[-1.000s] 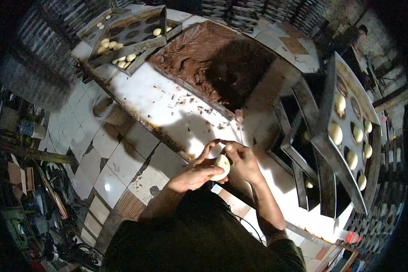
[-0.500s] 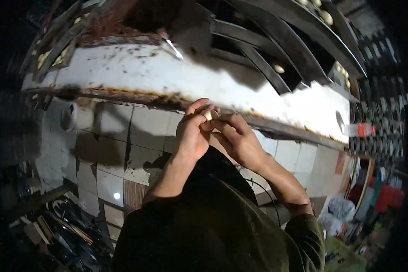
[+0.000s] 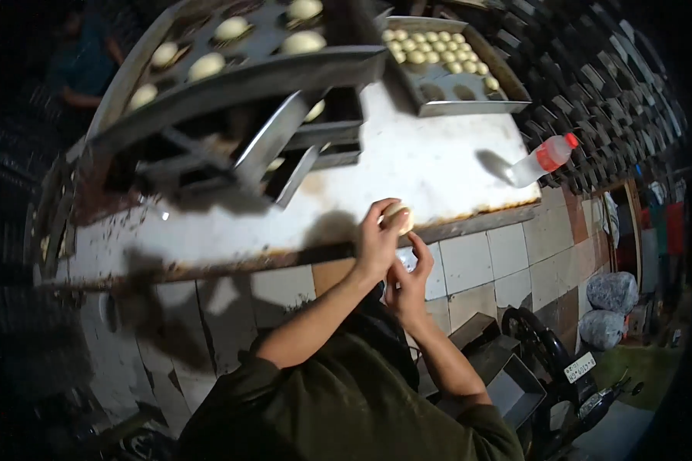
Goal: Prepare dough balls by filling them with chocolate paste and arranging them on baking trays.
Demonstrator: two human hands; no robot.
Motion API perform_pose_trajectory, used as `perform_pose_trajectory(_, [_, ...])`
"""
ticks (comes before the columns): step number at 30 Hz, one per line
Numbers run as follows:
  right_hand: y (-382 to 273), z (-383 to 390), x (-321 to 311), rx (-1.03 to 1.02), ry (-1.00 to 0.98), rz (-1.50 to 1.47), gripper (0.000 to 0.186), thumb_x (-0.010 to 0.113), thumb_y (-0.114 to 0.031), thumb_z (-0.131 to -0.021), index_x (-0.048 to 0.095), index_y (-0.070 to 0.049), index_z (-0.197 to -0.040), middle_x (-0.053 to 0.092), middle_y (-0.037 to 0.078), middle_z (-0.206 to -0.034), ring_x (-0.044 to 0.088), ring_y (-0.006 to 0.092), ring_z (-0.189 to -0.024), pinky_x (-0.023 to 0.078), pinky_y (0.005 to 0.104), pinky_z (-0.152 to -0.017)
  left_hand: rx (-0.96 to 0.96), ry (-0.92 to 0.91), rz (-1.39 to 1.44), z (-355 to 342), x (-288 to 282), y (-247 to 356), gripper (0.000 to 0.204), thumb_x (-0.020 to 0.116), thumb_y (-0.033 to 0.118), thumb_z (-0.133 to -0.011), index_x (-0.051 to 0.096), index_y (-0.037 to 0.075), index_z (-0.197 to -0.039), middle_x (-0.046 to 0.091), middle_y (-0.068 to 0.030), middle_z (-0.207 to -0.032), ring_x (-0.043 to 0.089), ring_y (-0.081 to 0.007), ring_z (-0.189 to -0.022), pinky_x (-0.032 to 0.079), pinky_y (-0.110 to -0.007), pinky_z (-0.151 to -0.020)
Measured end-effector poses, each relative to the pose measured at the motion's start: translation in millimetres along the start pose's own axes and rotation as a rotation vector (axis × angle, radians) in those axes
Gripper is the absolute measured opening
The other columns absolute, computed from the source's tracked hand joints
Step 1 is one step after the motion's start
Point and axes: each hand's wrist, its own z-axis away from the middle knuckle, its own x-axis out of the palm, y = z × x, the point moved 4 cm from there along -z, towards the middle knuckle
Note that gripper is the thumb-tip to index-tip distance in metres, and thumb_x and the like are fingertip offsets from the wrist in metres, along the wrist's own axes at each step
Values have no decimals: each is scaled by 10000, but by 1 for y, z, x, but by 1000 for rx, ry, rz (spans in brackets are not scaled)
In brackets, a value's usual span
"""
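Observation:
A pale, round dough ball sits in my left hand, whose fingers and thumb close around it just over the front edge of the white worktop. Just below the ball is my right hand. Its thumb and fingers are bent and apart, with nothing seen between them. The fingertips come close to the underside of the ball; whether they touch it I cannot tell.
Stacked metal trays with larger dough balls stand at the left. Behind, another tray holds several small ones. A red-capped plastic bottle stands near the right end. A motorcycle is on the tiled floor at the lower right.
The view has swung rightward along the worktop. Both hands were together around the dough ball; now my left hand has it and my right hand has dropped below.

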Motion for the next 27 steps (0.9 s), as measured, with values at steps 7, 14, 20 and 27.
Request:
perform_pose_trajectory(7, [213, -115, -7, 328, 104, -179, 266, 432, -165, -881, 566, 42, -980, 572, 223, -976, 530, 351, -932, 430, 379, -798, 580, -532, -1198, -62, 102, -32, 636, 602, 231, -747, 351, 67, -1307, 192, -113, -1422, 89, -346, -1320, 39, -566, -1028])
perform_pose_trajectory(14, [157, -85, 6, -337, -348, -45, 250, 632, -86, -605, 580, -83, -849, 545, 107, -928, 513, 287, -869, 410, 414, -775, 343, -61, -965, 47, -55, 48, 247, 602, 77, -776, 581, 8, -1012, 546, -116, -1134, 521, -275, -1047, 418, -335, -855])
perform_pose_trajectory(20, [199, -174, 38, 366, -162, -33, 170, 493, -89, -808, 533, 11, -676, 533, 170, -761, 442, 336, -725, 340, 432, -651, -1, -157, -602, 61, -108, 46, 303, 555, 111, -846, 531, 27, -1135, 558, -115, -1119, 506, -198, -1067, 391, -314, -892])
perform_pose_trajectory(27, [70, -132, 5, 366, -1375, 149, 343, 553, -245, -782, 542, -53, -1066, 596, 187, -990, 579, 287, -922, 464, 367, -778, -69, -648, -525, 23, -188, 96, 348, 542, 168, -861, 491, 58, -1187, 520, -113, -1160, 466, -218, -1115, 354, -321, -931])
